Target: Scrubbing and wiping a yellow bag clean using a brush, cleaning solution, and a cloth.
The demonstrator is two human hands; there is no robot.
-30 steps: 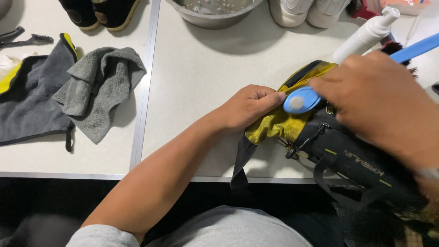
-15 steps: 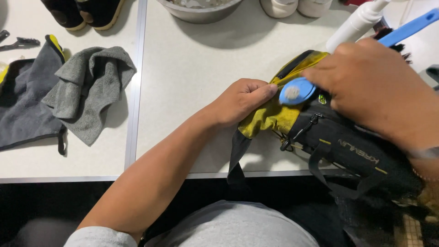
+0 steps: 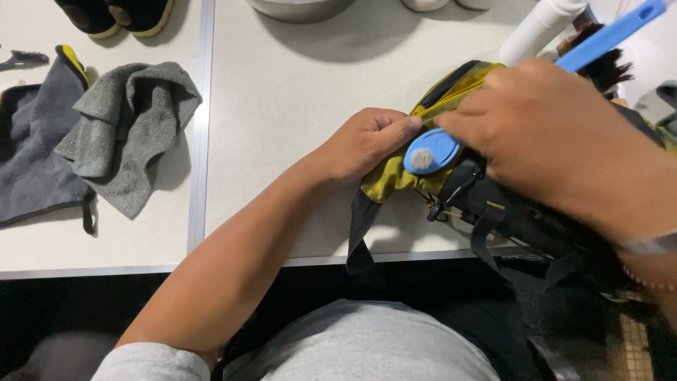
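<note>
A black and yellow bag [image 3: 493, 204] lies on the white table's [image 3: 296, 99] front right edge, its straps hanging over. My left hand [image 3: 367, 141] pinches the bag's yellow fabric [image 3: 391, 176]. My right hand [image 3: 557, 134] grips a blue brush whose rounded head [image 3: 430, 152] presses on that yellow fabric. The brush's blue handle [image 3: 610, 32] sticks out toward the upper right.
A crumpled grey towel [image 3: 130, 120] and a dark grey cloth [image 3: 32, 148] lie at the left. A white bottle [image 3: 539, 28], a metal bowl [image 3: 296, 7] and dark shoes [image 3: 116, 17] stand along the far edge. A table seam [image 3: 201, 127] runs front to back.
The blue brush head has shifted slightly along the yellow fabric while both hands keep their hold. The view has moved closer and a little downward.
</note>
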